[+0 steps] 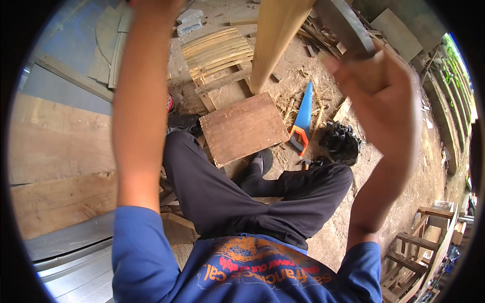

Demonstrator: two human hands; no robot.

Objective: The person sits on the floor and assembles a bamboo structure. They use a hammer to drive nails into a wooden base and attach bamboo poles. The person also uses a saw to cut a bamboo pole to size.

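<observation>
Two hands reach up into the frame, and we find the clearer fingers at upper right. There the right hand [386,93], blurred, has its fingers closed on a dark, slightly curved blade [348,28] that runs up to the top edge. Of the left hand [160,4] we see only a sliver at the top edge, left of centre, so we cannot tell how its fingers stand or what they hold. Between the two, a pale wooden post [278,40] comes down from the top edge, tilted; its lower end is by the far edge of a brown block [245,129] near the centre, and we cannot tell whether they touch.

Just right of the block, a saw [304,113] with a blue blade and an orange and black handle lies on the floor [326,232] beside shavings [288,103]. A crumpled black bag [341,142] is right of it. Beyond the block we see pale slats [217,53]. Our dark trousers [212,177] flank the block's near side. Planks [60,141] fill the left, and a wooden frame [411,240] is at lower right.
</observation>
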